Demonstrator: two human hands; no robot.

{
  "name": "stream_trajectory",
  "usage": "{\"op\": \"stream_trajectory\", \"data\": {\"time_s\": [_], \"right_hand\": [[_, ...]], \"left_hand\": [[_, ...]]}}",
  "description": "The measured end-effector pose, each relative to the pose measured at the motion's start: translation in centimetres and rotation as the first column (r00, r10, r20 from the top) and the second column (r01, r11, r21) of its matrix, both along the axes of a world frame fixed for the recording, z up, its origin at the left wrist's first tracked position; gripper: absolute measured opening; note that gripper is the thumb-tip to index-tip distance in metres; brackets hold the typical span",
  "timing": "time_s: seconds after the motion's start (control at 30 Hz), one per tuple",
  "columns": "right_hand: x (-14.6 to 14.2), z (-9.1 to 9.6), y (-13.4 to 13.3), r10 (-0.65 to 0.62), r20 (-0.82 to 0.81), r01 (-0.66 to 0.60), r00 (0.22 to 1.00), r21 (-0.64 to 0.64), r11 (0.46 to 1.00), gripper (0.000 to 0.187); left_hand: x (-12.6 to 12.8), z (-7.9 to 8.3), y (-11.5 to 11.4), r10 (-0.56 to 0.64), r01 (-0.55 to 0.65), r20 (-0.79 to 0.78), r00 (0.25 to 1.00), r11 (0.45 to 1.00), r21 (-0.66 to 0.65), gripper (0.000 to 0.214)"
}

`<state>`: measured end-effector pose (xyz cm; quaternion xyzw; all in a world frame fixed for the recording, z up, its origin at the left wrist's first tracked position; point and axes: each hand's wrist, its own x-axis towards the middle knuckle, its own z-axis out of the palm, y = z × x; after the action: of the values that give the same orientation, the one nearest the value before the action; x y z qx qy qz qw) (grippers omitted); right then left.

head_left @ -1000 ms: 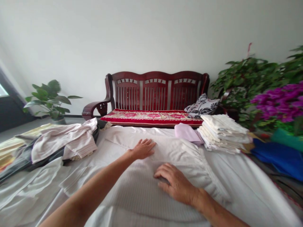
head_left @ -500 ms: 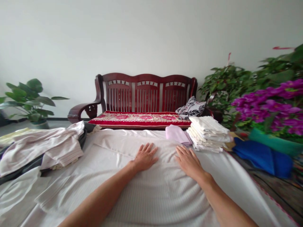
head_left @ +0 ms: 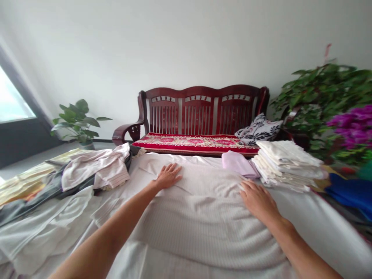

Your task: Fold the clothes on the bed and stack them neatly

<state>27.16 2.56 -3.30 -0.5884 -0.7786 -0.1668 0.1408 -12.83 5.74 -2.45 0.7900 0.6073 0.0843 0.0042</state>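
A pale striped cloth (head_left: 200, 221) lies spread flat over a white sheet in front of me. My left hand (head_left: 167, 175) rests palm down on its far left part, fingers stretched out. On the cloth's far right edge my right hand (head_left: 257, 199) presses flat, fingers together and pointing away. Neither hand holds anything. A stack of folded white cloths (head_left: 286, 164) sits just beyond my right hand, with a folded pale pink cloth (head_left: 238, 164) beside it.
A heap of unfolded pale garments (head_left: 95, 170) lies at the left over dark fabric. Behind stands a dark red wooden bench (head_left: 200, 116) with a patterned pillow (head_left: 258, 130). Potted plants (head_left: 319, 100) and purple flowers (head_left: 353, 126) fill the right; blue fabric (head_left: 348, 192) lies there.
My right hand has slid outward to the right across the cloth, away from my left hand. The left hand stays flat near the far edge. My view has turned back to the left.
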Motion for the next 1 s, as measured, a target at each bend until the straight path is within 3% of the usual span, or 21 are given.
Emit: {"op": "stream_trajectory", "data": {"time_s": [0.17,0.33,0.43,0.53,0.63,0.7,0.87,0.93,1.0], "right_hand": [[0.0,-0.5,0.3,0.016,0.032,-0.017,0.999,0.048,0.999,0.036],[0.7,-1.6,0.9,0.039,0.017,-0.041,0.999,0.108,0.993,0.037],[1.1,-1.9,1.4,0.063,0.028,-0.067,0.998,0.163,0.984,0.039],[0.1,-0.8,0.9,0.119,0.004,-0.117,0.993,0.197,0.973,0.04],[-3.2,1.0,-1.5,0.268,-0.042,-0.259,0.963,0.154,0.954,0.043],[-6.0,2.1,-3.9,0.418,-0.046,-0.413,0.907,0.088,0.906,0.045],[-10.4,2.5,-8.8,0.67,0.001,-0.666,0.742,-0.113,0.737,0.053],[-10.3,2.0,-9.2,0.688,0.008,-0.679,0.726,-0.148,0.719,0.055],[-9.7,1.3,-8.8,0.665,0.011,-0.658,0.746,-0.141,0.74,0.057]], "left_hand": [[-7.7,0.7,-0.2,0.259,-0.26,-0.039,0.965,0.966,-0.008,0.052],[-10.2,1.6,-2.7,0.302,-0.302,-0.025,0.953,0.953,0.005,0.048],[-9.0,1.8,-6.4,0.179,-0.182,0.055,0.982,0.981,0.071,0.05],[-6.5,1.7,-11.2,-0.07,0.055,0.118,0.991,0.991,0.123,0.055],[-4.3,1.5,-15.2,-0.301,0.297,0.089,0.95,0.953,0.052,0.063],[-3.5,1.5,-16.7,-0.391,0.393,0.064,0.918,0.919,-0.02,0.067],[-3.9,2.1,-17.8,-0.464,0.466,0.051,0.885,0.877,-0.114,0.067],[-4.9,2.3,-18.4,-0.45,0.45,0.036,0.892,0.883,-0.135,0.068],[-6.3,2.3,-19.2,-0.418,0.416,0.017,0.908,0.899,-0.139,0.068]]}}
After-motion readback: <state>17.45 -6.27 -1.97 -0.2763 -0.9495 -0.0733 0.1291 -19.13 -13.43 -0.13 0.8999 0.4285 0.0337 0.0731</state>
